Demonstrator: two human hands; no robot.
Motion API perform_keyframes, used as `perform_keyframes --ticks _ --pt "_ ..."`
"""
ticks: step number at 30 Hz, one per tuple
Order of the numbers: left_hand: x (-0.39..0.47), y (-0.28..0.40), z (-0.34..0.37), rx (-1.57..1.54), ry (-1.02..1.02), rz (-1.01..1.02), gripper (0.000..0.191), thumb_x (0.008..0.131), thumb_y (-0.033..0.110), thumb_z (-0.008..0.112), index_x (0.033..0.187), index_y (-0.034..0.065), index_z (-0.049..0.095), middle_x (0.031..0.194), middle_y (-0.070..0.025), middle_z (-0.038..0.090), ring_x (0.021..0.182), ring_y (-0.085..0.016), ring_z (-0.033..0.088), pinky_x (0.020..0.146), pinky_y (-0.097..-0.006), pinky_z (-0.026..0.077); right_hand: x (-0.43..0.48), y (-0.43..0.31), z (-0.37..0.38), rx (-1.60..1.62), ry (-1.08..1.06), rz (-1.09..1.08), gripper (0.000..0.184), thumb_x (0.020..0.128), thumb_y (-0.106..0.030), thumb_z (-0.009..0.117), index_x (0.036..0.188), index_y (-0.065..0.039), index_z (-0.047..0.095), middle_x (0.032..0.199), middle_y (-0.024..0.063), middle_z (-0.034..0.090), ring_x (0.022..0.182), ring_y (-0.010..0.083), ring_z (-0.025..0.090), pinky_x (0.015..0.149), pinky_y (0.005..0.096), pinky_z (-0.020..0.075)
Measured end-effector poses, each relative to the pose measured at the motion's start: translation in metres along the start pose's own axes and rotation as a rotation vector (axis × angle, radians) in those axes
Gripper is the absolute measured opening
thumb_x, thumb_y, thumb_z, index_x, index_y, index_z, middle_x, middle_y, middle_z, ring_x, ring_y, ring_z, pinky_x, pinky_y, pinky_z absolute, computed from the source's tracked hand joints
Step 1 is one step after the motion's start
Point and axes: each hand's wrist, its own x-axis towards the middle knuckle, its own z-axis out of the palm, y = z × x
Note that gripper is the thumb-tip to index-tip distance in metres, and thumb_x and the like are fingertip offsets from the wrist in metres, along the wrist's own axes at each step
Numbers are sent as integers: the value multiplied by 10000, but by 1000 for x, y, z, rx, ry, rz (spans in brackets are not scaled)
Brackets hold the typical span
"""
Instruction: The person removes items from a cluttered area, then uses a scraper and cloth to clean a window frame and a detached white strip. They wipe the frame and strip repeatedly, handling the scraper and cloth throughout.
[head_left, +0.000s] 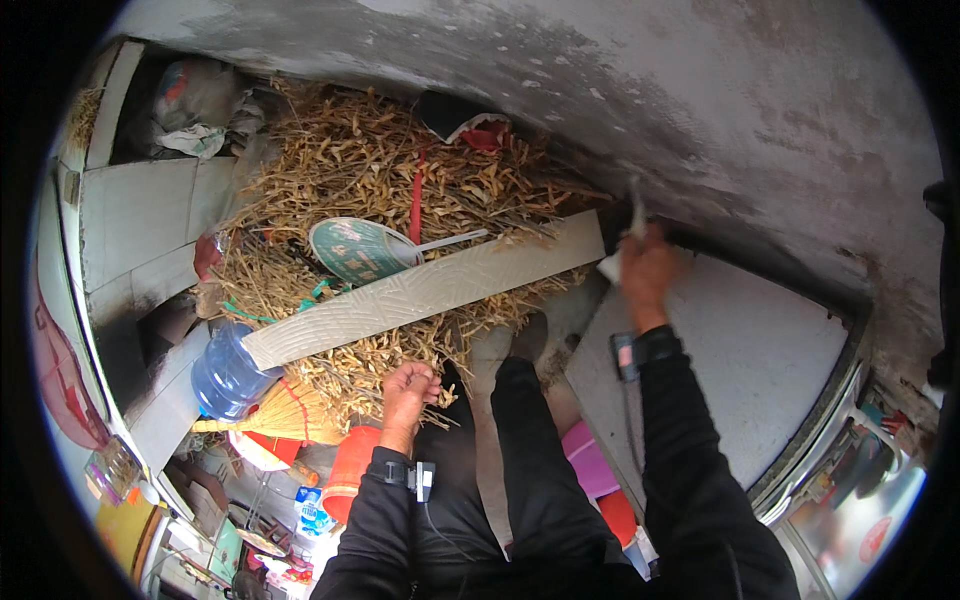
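Observation:
My right hand (649, 270), blurred, is closed around a light-coloured thin object (637, 217) beside the wall; what it is cannot be made out. A small white piece (611, 266) shows just below that hand. My left hand (411, 386) is held with curled fingers over the near edge of a heap of dry plant stalks (360, 165); whether something is between its fingers is unclear. Between the hands and the heap, a long pale textured board (427, 289) lies across the stalks. Touching the board's far side is a green hand fan (364, 250) with a white handle.
At the left stand a blue water jug (229, 371), a straw broom (289, 412) and an orange bucket (351, 472). A grey slab (720, 352) fills the right side beside the wall (750, 112). A purple basin (589, 459) is near my legs. White tiled blocks (150, 217) border the heap.

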Motion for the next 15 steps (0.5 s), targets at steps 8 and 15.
perform_keyframes --ticks 8,15 --pt "-47 42 -17 127 20 -6 210 1100 159 717 1219 -11 749 1020 -106 807 832 -173 769 700 -318 629 -208 -123 6 -32 -1120 -321 319 991 -286 690 1253 -105 703 1070 249 795 1071 496 771 925 628 611" --pt "-109 157 -12 355 30 497 92 1016 77 781 1033 -13 771 823 -4 737 769 -79 670 709 -287 562 -212 -143 -125 463 -792 -263 403 1088 -388 687 1148 8 652 1098 288 713 1051 542 685 916 582 538"
